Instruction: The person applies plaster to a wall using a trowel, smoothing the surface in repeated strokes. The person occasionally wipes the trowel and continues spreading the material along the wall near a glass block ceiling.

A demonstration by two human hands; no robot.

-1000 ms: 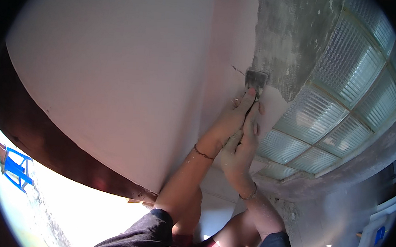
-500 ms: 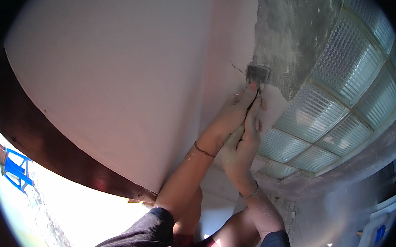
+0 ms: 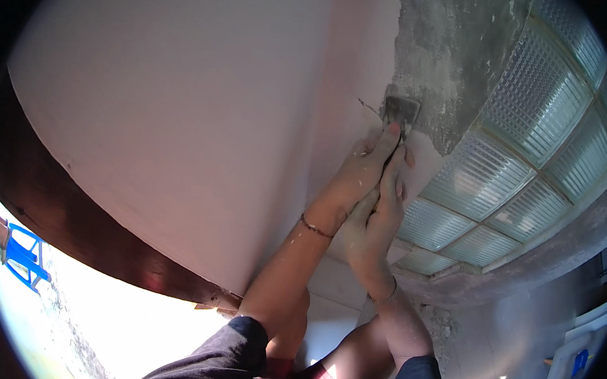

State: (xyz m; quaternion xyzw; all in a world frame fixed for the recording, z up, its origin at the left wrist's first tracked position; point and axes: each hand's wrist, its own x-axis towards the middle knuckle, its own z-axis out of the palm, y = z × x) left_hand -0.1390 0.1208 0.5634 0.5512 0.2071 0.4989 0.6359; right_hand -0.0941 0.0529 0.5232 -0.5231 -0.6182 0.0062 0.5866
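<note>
One putty knife (image 3: 402,110) had moved slightly up the wall (image 3: 182,110) since the earlier frames, and the two hands had gone with it. Its single blade lay at the left edge of one grey stripped patch (image 3: 457,52), near the patch's lower end, where the pale paint met it. Both hands were clasped around the one handle, most of which they hid. The left hand (image 3: 363,167) gripped higher, its thumb pressed near the base of the blade; the right hand (image 3: 374,230) closed on it from below and to the right, touching the left. How the hidden fingers were set could not be told.

Two bracelets showed, one braided bracelet (image 3: 315,227) on the left wrist and one thin bracelet (image 3: 386,294) on the right, with two dark sleeves further down the arms. One dark crack (image 3: 370,108) ran up to the left of the blade. To the right of the patch stood at least six ribbed glass blocks (image 3: 536,86). One blue plastic chair (image 3: 28,258) showed at the far left, beyond one dark reddish-brown band (image 3: 104,228).
</note>
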